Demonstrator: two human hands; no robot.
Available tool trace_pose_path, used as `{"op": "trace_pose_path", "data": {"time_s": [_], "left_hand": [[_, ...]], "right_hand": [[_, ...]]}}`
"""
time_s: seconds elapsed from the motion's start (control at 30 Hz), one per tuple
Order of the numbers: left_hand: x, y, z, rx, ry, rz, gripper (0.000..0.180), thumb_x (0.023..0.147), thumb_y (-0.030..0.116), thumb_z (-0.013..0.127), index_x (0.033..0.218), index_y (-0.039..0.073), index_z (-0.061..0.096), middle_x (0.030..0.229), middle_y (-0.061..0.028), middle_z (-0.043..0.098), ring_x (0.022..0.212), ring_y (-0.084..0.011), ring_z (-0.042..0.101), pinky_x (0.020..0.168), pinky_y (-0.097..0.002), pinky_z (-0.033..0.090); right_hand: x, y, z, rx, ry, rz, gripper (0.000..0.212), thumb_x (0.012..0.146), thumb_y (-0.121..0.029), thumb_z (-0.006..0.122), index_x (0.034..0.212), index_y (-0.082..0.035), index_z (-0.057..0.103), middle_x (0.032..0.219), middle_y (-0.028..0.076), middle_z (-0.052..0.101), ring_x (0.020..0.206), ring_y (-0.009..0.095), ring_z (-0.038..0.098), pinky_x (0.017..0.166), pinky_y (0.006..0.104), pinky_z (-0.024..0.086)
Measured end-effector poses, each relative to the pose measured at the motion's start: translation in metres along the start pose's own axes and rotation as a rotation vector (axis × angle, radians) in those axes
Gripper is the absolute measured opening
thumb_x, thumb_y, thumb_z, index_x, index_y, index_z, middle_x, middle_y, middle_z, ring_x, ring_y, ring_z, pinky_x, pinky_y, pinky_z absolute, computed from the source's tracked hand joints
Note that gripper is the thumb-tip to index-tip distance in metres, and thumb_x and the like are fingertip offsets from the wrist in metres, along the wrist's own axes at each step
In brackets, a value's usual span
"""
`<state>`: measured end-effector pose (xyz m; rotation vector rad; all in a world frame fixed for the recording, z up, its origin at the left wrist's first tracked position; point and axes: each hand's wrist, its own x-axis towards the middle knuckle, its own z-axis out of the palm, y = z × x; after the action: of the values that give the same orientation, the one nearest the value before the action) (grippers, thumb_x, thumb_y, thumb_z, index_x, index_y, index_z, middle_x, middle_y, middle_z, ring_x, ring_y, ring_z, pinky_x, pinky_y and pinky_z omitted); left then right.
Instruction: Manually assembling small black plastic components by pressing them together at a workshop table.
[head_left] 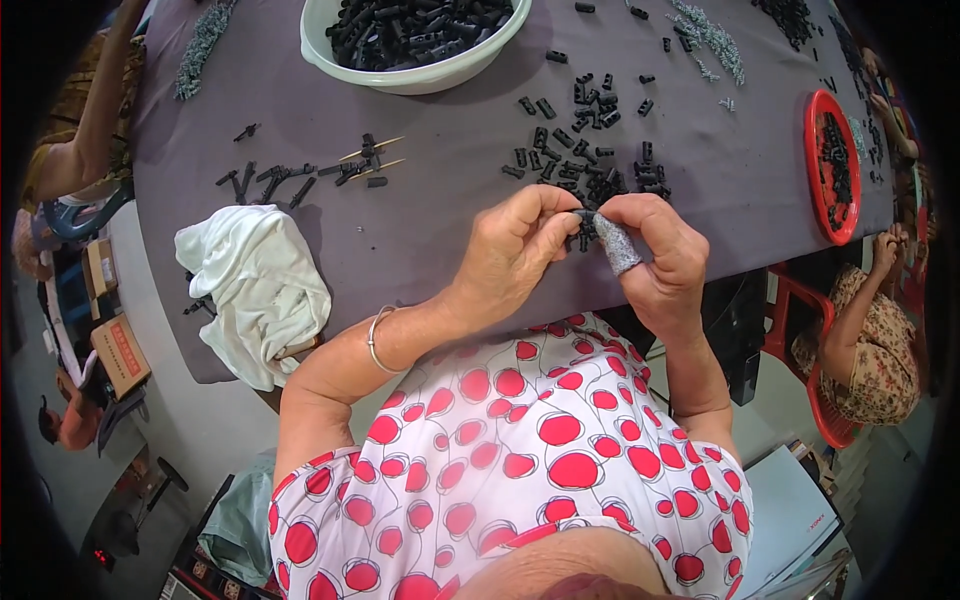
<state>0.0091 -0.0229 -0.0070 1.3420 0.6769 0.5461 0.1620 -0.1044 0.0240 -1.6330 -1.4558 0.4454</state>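
Both hands meet over the near part of the grey-covered table. My left hand (512, 245) pinches one end of a small black plastic part (586, 214) between thumb and fingertips. On the other end, my right hand (660, 250) closes its thumb and forefinger; the thumb wears a grey speckled wrap (616, 245). The fingers cover most of the part, so its exact shape is hidden. Just beyond the fingertips lies a loose pile of short black cylindrical plastic pieces (603, 187), with more scattered farther back.
A white basin (440, 80) heaped with black pieces stands at the back. At left lie a crumpled white cloth (255, 290), black pieces and two thin wooden sticks (382, 168). A red tray (815, 170) sits at the right edge, with small grey pieces (715, 40) beyond. Other people sit at both sides.
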Motion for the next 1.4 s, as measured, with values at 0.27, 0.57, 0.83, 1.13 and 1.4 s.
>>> {"op": "trace_pose_path", "data": {"time_s": [0.27,0.57,0.83,1.13,1.4], "left_hand": [[0.003,-0.004,-0.001,0.042,0.023,0.117,0.009,0.091,0.003,0.057,0.099,-0.002,0.057,0.075,-0.0038,0.057,0.062,-0.0078,0.054,0.055,-0.0222,0.046],[0.003,-0.003,-0.004,-0.028,-0.017,0.044,0.012,0.094,0.006,0.053,0.101,-0.003,0.057,0.078,-0.0038,0.060,0.066,-0.0081,0.056,0.059,-0.0217,0.047],[0.005,0.001,-0.006,-0.121,0.039,-0.045,0.014,0.094,0.008,0.053,0.100,-0.004,0.057,0.076,-0.0038,0.058,0.064,-0.0080,0.055,0.057,-0.0218,0.046],[0.009,-0.007,-0.013,-0.370,-0.014,-0.099,0.018,0.095,0.011,0.055,0.103,-0.003,0.058,0.083,-0.0046,0.062,0.070,-0.0072,0.059,0.064,-0.0207,0.048],[0.017,0.003,-0.028,-0.748,-0.155,-0.373,0.018,0.091,0.011,0.058,0.104,0.001,0.064,0.099,-0.0103,0.068,0.084,-0.0132,0.063,0.072,-0.0234,0.050]], "right_hand": [[0.007,-0.001,-0.001,0.069,-0.080,0.076,0.032,0.062,0.014,0.052,0.090,0.002,0.060,0.081,0.013,0.062,0.071,0.028,0.063,0.065,0.0305,0.050],[0.011,0.004,0.001,0.154,-0.134,0.137,0.033,0.062,0.015,0.050,0.090,0.002,0.060,0.079,0.011,0.062,0.069,0.021,0.062,0.064,0.0267,0.049],[0.008,0.008,0.016,0.161,-0.004,0.138,0.027,0.066,0.014,0.057,0.090,0.002,0.062,0.085,0.011,0.066,0.075,0.021,0.065,0.068,0.0263,0.050],[0.002,0.003,0.026,0.077,0.086,-0.050,0.041,0.069,0.013,0.063,0.108,0.003,0.060,0.102,0.017,0.065,0.088,0.027,0.065,0.079,0.0315,0.053],[0.002,0.008,0.040,-0.045,0.159,-0.207,0.054,0.063,0.010,0.058,0.117,0.005,0.055,0.112,0.020,0.059,0.097,0.030,0.062,0.078,0.0330,0.053]]}}
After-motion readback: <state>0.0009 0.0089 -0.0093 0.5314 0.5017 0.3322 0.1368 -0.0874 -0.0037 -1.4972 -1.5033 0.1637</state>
